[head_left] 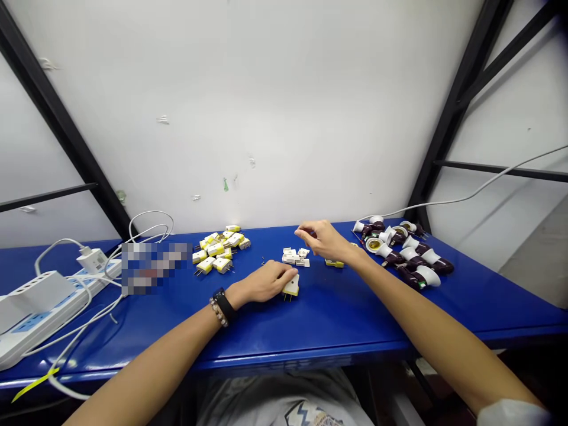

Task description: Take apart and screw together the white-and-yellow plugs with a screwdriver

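Note:
My left hand (266, 283) rests on the blue table (337, 319) with its fingers closed on a small white and yellow plug (291, 288), prongs pointing toward me. My right hand (323, 239) hovers farther back with the fingertips pinched together over a few small white parts (295, 256); what the pinch holds is too small to make out. A yellow piece (333, 264) lies just under my right wrist. A dark band and a bead bracelet sit on my left wrist.
A pile of several white and yellow plugs (220, 249) lies at the back left. Several dark and white lamp sockets (406, 251) lie at the back right. A white power strip (39, 302) with cables sits at the left edge. The wall stands right behind the table.

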`<state>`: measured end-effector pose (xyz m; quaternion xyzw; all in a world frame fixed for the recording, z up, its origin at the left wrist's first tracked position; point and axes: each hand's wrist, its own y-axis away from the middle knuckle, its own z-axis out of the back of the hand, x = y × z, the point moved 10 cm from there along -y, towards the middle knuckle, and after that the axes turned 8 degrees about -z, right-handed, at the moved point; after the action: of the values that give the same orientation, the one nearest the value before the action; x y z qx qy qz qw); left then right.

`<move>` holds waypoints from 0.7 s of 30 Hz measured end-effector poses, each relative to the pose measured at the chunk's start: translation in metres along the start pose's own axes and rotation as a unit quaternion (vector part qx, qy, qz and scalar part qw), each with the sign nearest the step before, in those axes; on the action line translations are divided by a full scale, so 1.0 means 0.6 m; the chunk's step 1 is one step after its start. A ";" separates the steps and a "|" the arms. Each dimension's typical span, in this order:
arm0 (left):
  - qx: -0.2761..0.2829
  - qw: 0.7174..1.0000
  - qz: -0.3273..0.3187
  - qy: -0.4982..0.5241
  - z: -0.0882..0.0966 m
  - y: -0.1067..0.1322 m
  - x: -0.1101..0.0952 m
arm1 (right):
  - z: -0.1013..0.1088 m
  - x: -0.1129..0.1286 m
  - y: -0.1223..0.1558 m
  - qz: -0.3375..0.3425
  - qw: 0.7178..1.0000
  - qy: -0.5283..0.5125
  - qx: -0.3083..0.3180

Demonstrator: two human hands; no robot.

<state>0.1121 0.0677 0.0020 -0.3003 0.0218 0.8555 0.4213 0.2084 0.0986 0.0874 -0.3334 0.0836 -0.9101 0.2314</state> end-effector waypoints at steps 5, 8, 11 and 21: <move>-0.013 0.997 -0.008 -0.078 0.025 0.009 -0.006 | -0.005 0.007 0.000 0.018 0.998 -0.054 0.000; -0.001 0.998 -0.056 -0.003 0.034 0.010 -0.021 | 0.000 0.012 0.003 0.021 0.994 -0.110 -0.014; 0.063 0.991 -0.098 0.058 0.023 0.015 -0.039 | 0.007 0.012 0.004 0.011 0.986 -0.164 -0.031; 0.009 0.988 -0.017 -0.151 0.044 0.019 -0.019 | -0.003 0.005 0.006 -0.015 0.956 -0.285 -0.069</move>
<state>0.0962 0.0600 0.0272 -0.1643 -0.0389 0.8835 0.4369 0.2067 0.0940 0.0865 -0.5953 0.0712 -0.7728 0.2082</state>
